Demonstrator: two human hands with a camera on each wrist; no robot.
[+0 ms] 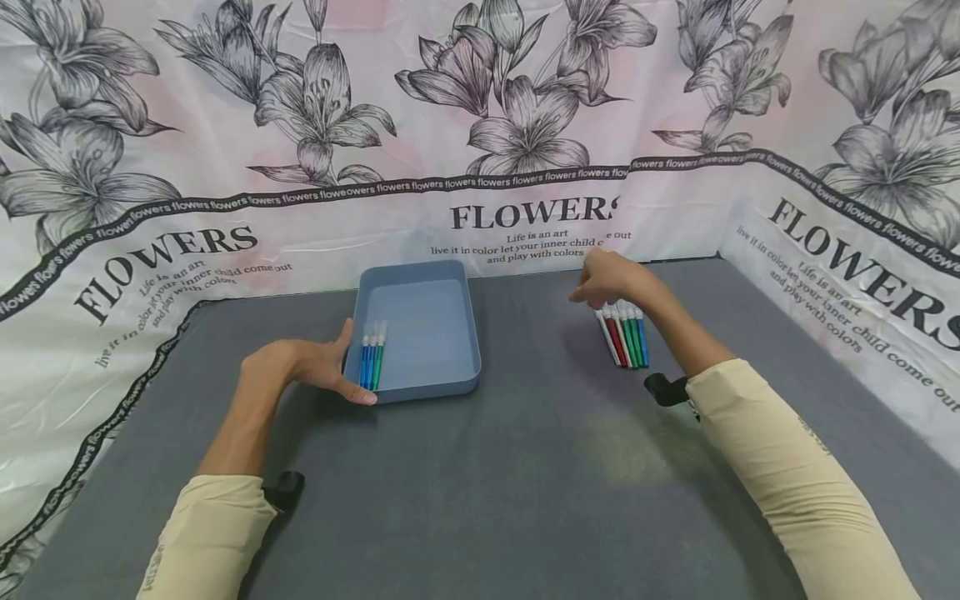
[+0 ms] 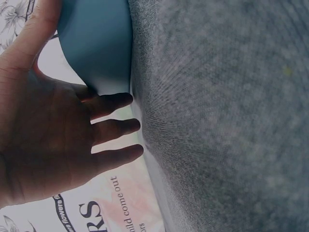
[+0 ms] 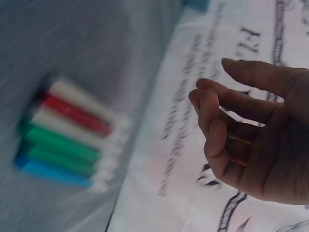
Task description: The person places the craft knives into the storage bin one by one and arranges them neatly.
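A blue-grey tray [image 1: 427, 333] lies on the table, with two blue markers and one green marker [image 1: 377, 358] along its left side. My left hand [image 1: 318, 364] touches the tray's near left corner, thumb at the front wall. In the left wrist view, the other visible fingers [image 2: 116, 157] are straight and spread beside the tray wall. Over the far end of a row of several markers [image 1: 624, 335] hovers my right hand [image 1: 609, 277]. Its fingers hang loosely bent and hold nothing in the right wrist view. White, red, green and blue barrels lie side by side there.
A dark grey cloth covers the table [image 1: 480, 492]. Behind it and along both sides hangs a white curtain [image 1: 525, 150] printed with flowers and lettering. Each forearm carries a black strap-like piece [image 1: 663, 389] near the sleeve's end.
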